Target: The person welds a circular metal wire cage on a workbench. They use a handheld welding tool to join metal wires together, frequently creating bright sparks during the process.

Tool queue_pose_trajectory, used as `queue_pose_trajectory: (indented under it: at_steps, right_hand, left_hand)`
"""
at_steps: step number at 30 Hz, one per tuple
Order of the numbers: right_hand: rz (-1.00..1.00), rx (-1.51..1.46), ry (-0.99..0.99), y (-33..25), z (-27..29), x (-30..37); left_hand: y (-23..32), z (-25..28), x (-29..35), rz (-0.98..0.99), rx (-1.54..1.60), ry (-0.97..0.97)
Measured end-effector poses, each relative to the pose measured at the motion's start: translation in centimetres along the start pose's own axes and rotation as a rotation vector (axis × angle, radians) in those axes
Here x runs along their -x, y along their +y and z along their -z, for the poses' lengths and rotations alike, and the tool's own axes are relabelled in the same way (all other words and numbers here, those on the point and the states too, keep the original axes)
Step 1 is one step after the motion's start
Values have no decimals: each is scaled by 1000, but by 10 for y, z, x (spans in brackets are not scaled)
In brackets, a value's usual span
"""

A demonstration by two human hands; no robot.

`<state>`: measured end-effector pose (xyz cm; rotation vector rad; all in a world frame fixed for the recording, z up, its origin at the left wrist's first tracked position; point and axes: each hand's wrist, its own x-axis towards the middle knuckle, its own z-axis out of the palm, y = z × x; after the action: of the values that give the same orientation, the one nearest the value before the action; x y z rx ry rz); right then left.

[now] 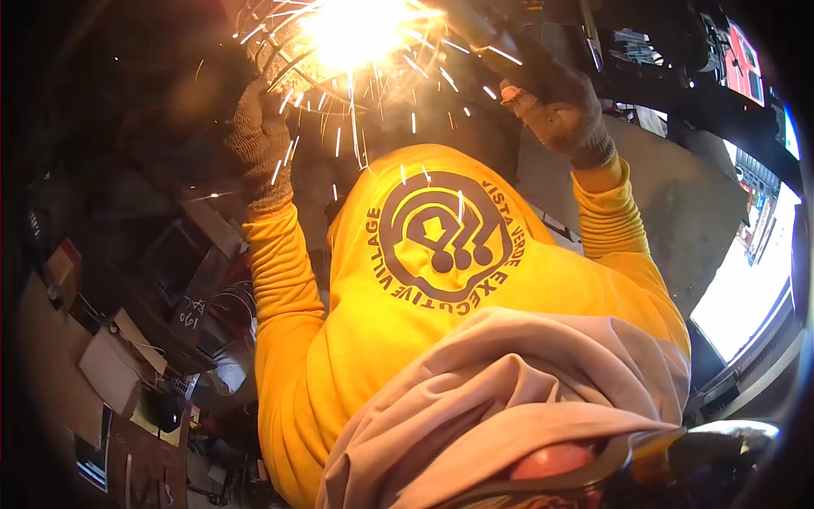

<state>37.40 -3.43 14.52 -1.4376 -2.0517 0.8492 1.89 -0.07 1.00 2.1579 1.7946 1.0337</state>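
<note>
A white-hot glare burns at the top of the head view and throws sparks down and outward. Around it shows a round metal piece with curved ribs, largely washed out by the light. My left hand, in a worn knit glove, is closed against the lower left side of this piece. My right hand, gloved too with a fingertip showing bare, is wrapped round a dark cylindrical welding tool that slants toward the glare. The tool's tip is lost in the brightness.
Sparks fall close to my yellow shirt. Cardboard pieces, coiled cable and clutter lie at the left. A grey panel-like surface is on the right, with a bright opening beyond it.
</note>
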Motion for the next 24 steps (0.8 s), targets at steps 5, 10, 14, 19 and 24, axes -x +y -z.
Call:
queue_pose_trajectory:
  at_steps: [5,10,14,19,24]
  right_hand:
    - [28,444,37,-3,6,-5]
    - [126,416,-27,7,4,1]
    - [-84,196,-24,6,2,3]
    - [-75,186,-20,5,2,4]
    - [-99,183,-18,5,1,4]
  left_hand:
    - [-1,3,-3,-364,29,139]
    - [-20,-19,12,-49,-100,62]
    - [-39,-30,16,-160,-275,150]
    - [-20,-22,6,-157,46,202]
    - [-20,-18,4,-146,130,171]
